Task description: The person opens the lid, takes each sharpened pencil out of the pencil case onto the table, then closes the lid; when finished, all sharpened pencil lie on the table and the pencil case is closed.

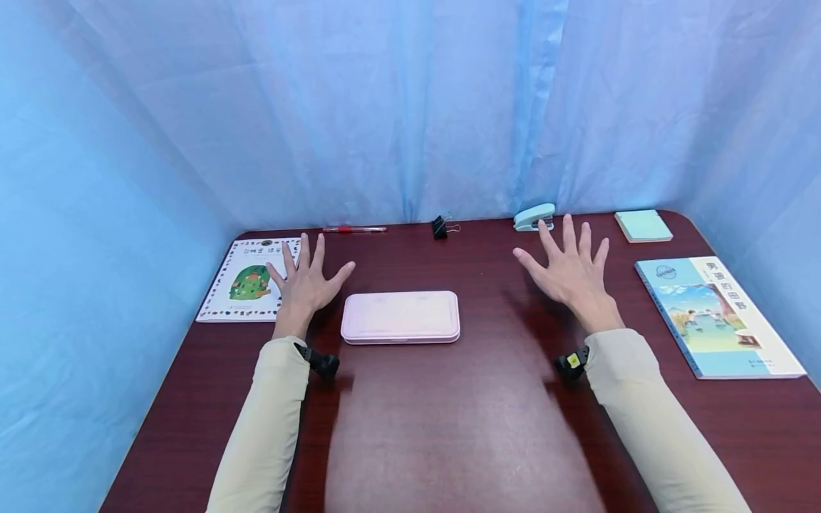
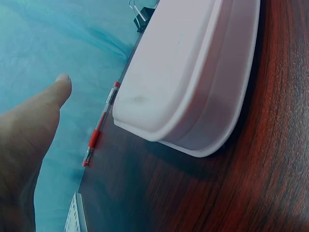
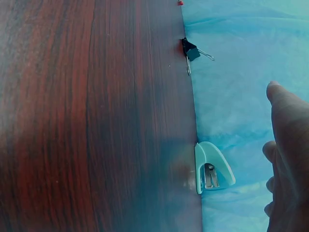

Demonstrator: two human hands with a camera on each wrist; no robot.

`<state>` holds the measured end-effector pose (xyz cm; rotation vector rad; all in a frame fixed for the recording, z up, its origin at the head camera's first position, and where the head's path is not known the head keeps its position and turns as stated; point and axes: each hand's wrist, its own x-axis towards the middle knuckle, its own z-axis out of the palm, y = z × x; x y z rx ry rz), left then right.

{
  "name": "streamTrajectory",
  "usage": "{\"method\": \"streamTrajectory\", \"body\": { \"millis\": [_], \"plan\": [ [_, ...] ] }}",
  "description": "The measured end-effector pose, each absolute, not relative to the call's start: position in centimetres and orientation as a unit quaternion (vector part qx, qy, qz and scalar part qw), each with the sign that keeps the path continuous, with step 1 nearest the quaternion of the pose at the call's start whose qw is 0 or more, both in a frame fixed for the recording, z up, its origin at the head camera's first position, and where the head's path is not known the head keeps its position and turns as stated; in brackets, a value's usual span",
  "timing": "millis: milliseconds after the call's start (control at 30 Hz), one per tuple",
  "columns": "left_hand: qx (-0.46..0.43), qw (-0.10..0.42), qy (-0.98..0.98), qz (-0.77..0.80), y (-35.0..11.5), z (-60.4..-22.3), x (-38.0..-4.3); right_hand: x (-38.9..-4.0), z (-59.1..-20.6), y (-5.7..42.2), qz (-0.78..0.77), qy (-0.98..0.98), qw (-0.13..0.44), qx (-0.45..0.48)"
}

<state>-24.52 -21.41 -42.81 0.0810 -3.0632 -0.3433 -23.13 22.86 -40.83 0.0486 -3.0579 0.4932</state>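
My left hand (image 1: 305, 283) is held with fingers spread, beside a pink pencil case (image 1: 400, 317) and partly in front of a white picture book (image 1: 250, 281). It holds nothing. The pencil case lies closed on the table and looms large in the left wrist view. My right hand (image 1: 571, 271), fingers also spread, is empty and just in front of a mint-green stapler (image 1: 534, 216). In the right wrist view the stapler (image 3: 212, 166) shows with its metal end visible, apart from the hand.
A red pen (image 1: 355, 229) and a black binder clip (image 1: 440, 227) lie along the table's back edge. Sticky notes (image 1: 644, 225) sit at the back right, with a blue-and-white book (image 1: 718, 317) nearer. Blue curtains (image 1: 398, 107) enclose the dark red table (image 1: 462, 420).
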Motion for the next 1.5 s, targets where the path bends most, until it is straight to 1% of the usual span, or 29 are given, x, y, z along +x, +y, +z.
{"method": "streamTrajectory", "body": {
  "millis": [200,267,467,567,633,700,800,933,1000,1100,1167,1300,1500],
  "plan": [
    [0.028,0.03,-0.992,-0.118,-21.6,-42.8,-24.5,-23.2,-40.8,22.8,0.159,-0.987,0.03,0.018],
    [0.021,0.032,-0.991,-0.129,-21.7,-42.9,-24.5,-23.2,-40.8,22.7,0.168,-0.985,0.042,0.027],
    [-0.016,0.032,-0.976,-0.216,-22.2,-43.4,-24.2,-23.3,-41.2,21.7,0.274,-0.951,0.1,0.104],
    [-0.038,0.024,-0.964,-0.263,-22.5,-43.9,-23.5,-23.0,-41.9,20.2,0.323,-0.929,0.109,0.144],
    [-0.055,0.015,-0.954,-0.293,-22.5,-44.4,-22.8,-22.6,-42.5,19.0,0.343,-0.918,0.103,0.169],
    [-0.069,0.003,-0.945,-0.319,-22.4,-44.9,-21.8,-22.1,-43.2,17.6,0.354,-0.912,0.085,0.191],
    [-0.095,-0.016,-0.934,-0.345,-21.9,-45.5,-20.2,-21.2,-44.3,15.5,0.364,-0.902,0.047,0.228],
    [-0.13,-0.033,-0.932,-0.337,-21.1,-46.1,-18.6,-19.9,-45.2,12.9,0.354,-0.895,-0.011,0.271],
    [-0.141,-0.039,-0.932,-0.333,-20.8,-46.3,-18.1,-19.5,-45.4,12.0,0.339,-0.896,-0.031,0.284],
    [-0.161,-0.043,-0.927,-0.336,-20.1,-46.5,-17.9,-19.1,-45.4,11.3,0.316,-0.902,-0.045,0.291],
    [-0.178,-0.039,-0.924,-0.337,-19.8,-46.7,-18.0,-18.9,-45.4,11.1,0.304,-0.906,-0.056,0.289],
    [-0.204,-0.011,-0.927,-0.315,-19.1,-47.0,-18.3,-18.6,-45.4,11.0,0.295,-0.909,-0.063,0.289],
    [-0.207,0.042,-0.943,-0.258,-18.5,-47.2,-18.5,-18.3,-45.7,11.0,0.275,-0.916,-0.03,0.291]
  ]
}}
